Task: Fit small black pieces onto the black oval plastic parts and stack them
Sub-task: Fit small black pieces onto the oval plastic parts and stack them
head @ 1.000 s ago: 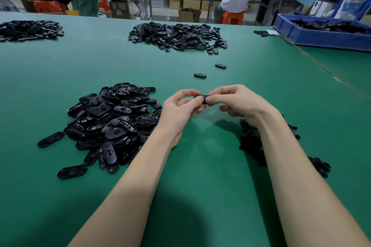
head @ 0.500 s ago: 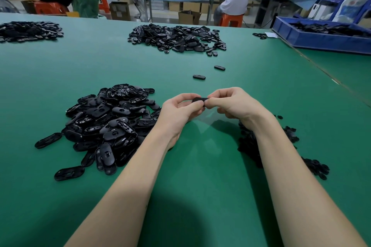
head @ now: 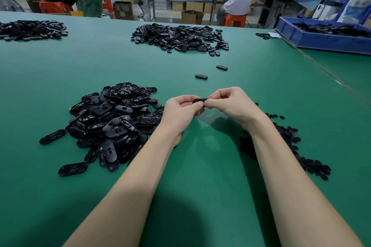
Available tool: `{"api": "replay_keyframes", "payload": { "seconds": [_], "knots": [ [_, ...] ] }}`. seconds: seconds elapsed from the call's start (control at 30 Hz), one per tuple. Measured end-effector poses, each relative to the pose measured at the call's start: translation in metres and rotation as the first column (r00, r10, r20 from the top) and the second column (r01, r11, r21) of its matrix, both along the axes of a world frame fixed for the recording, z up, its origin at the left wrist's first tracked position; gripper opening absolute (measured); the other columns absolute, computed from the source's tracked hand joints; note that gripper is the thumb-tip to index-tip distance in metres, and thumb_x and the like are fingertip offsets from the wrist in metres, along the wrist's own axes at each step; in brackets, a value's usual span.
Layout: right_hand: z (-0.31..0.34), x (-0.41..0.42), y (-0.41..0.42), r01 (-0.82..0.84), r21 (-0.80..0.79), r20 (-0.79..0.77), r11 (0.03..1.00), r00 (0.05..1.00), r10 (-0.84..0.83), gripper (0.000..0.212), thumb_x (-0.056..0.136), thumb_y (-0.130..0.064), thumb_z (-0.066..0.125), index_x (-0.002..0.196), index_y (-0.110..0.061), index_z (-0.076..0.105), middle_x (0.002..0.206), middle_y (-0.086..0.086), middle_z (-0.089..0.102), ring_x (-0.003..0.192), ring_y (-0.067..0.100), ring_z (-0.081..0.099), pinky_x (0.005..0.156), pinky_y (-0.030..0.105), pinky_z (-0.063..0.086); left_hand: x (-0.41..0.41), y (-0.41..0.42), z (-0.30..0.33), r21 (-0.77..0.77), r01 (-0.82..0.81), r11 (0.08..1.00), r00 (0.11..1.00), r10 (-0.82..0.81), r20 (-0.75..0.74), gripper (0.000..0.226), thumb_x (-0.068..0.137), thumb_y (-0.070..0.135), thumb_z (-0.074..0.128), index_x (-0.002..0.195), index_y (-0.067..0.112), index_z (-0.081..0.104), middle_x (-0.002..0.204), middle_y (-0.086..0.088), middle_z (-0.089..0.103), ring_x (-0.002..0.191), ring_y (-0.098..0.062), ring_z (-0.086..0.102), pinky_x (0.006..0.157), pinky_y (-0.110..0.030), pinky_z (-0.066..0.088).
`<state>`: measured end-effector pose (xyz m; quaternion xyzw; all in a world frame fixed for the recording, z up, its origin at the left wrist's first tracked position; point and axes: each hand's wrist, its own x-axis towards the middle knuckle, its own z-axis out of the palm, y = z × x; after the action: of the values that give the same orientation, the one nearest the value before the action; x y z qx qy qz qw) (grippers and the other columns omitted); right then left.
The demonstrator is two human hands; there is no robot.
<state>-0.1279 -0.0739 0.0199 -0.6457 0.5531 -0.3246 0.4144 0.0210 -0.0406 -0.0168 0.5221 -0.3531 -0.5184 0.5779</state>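
Both hands meet above the green table (head: 200,166) and hold one black oval part (head: 200,100) edge-on between them. My left hand (head: 181,111) pinches its left end, and my right hand (head: 230,103) pinches its right end with curled fingers. Whether a small piece sits in the part is hidden by my fingers. A heap of black oval parts (head: 112,122) lies to the left of my left forearm. A heap of small black pieces (head: 289,142) lies to the right, partly behind my right forearm.
Two single oval parts (head: 201,76) (head: 222,67) lie beyond my hands. Further back sits a large pile of oval parts (head: 180,37), another pile (head: 30,30) at far left, and a blue bin (head: 325,39) at far right. Two people sit at a distant bench.
My hands stay together on the oval part; the fingers have shifted slightly on it and more of the part shows between them.
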Motion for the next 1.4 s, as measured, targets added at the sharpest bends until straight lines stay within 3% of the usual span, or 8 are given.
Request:
{"api": "replay_keyframes", "payload": {
  "seconds": [0.23,0.3,0.53,0.77,1.0,1.1,1.27,1.4],
  "knots": [
    [0.0,-0.003,-0.001,0.001,0.016,0.032,1.0,0.999,-0.001,0.014,0.078,-0.021,0.082,0.069,-0.02,0.071,0.053,-0.019,0.056,0.045,-0.002,0.043,0.044,0.008,0.034,-0.001,0.005,0.003,-0.052,0.006,0.999,0.998,-0.002,0.07,0.012,0.089,0.005,0.072,0.097,0.013,0.068,0.081,-0.003,0.077,0.077,-0.016,0.072,0.086,-0.03,0.057],
    [0.002,-0.007,-0.001,0.011,0.053,0.088,0.999,0.996,-0.015,0.009,0.079,-0.026,0.083,0.075,-0.023,0.077,0.062,-0.016,0.062,0.051,0.003,0.044,0.045,0.011,0.035,0.004,0.008,0.007,-0.112,0.065,0.992,0.968,-0.036,0.248,0.019,0.089,0.009,0.072,0.103,0.02,0.066,0.086,-0.002,0.078,0.081,-0.015,0.073,0.082,-0.027,0.056],
    [0.003,-0.007,-0.007,0.138,0.055,0.139,0.989,0.98,-0.145,0.017,0.085,-0.032,0.077,0.1,-0.027,0.073,0.097,-0.004,0.079,0.045,0.001,0.053,0.047,0.015,0.04,0.016,-0.037,0.027,-0.179,0.122,0.976,0.678,0.05,0.733,0.015,0.085,0.019,0.076,0.096,0.027,0.07,0.093,0.01,0.072,0.062,0.003,0.059,0.064,-0.011,0.043],
    [-0.005,-0.003,-0.007,0.106,0.082,0.076,0.991,0.991,-0.113,0.009,0.088,-0.029,0.074,0.095,-0.023,0.074,0.099,-0.001,0.079,0.043,0.001,0.054,0.055,0.019,0.039,0.017,-0.115,0.024,-0.031,-0.002,1.0,0.472,0.028,0.881,0.016,0.088,0.025,0.071,0.103,0.032,0.072,0.104,0.0,0.07,0.1,-0.022,0.065,0.088,-0.033,0.054],
    [-0.009,-0.003,-0.008,0.052,0.081,0.032,0.995,0.998,-0.054,0.01,0.088,-0.025,0.072,0.095,-0.02,0.076,0.087,-0.003,0.079,0.046,0.002,0.055,0.045,0.01,0.038,0.004,-0.151,0.026,-0.013,0.05,0.999,0.283,-0.002,0.959,0.027,0.092,0.03,0.068,0.119,0.032,0.065,0.12,0.002,0.067,0.113,-0.022,0.062,0.088,-0.03,0.045],
    [-0.008,-0.003,-0.007,0.042,0.076,-0.007,0.996,0.999,-0.041,0.01,0.087,-0.027,0.071,0.095,-0.022,0.075,0.088,-0.005,0.079,0.048,0.003,0.056,0.052,0.017,0.041,0.003,-0.149,0.025,-0.028,0.009,1.0,0.321,0.023,0.947,0.031,0.091,0.029,0.067,0.122,0.027,0.061,0.119,0.001,0.065,0.112,-0.022,0.061,0.09,-0.033,0.048],
    [-0.006,-0.002,-0.008,0.061,0.073,-0.032,0.995,0.998,-0.059,0.01,0.088,-0.028,0.071,0.094,-0.022,0.076,0.085,-0.008,0.079,0.047,0.003,0.056,0.054,0.018,0.041,-0.004,-0.101,0.03,-0.223,-0.056,0.973,0.705,0.196,0.682,0.02,0.089,0.032,0.071,0.095,0.019,0.057,0.088,0.009,0.062,0.087,-0.01,0.059,0.072,-0.021,0.04],
    [-0.003,-0.006,-0.007,0.082,0.047,-0.035,0.996,0.996,-0.081,0.008,0.09,-0.027,0.071,0.089,-0.021,0.077,0.08,-0.009,0.078,0.043,0.0,0.052,0.044,0.009,0.038,-0.015,-0.044,0.023,-0.263,-0.082,0.961,0.803,0.22,0.553,0.026,0.09,0.039,0.071,0.074,0.023,0.057,0.071,0.013,0.059,0.062,0.01,0.052,0.06,-0.006,0.038]
  ]
}}
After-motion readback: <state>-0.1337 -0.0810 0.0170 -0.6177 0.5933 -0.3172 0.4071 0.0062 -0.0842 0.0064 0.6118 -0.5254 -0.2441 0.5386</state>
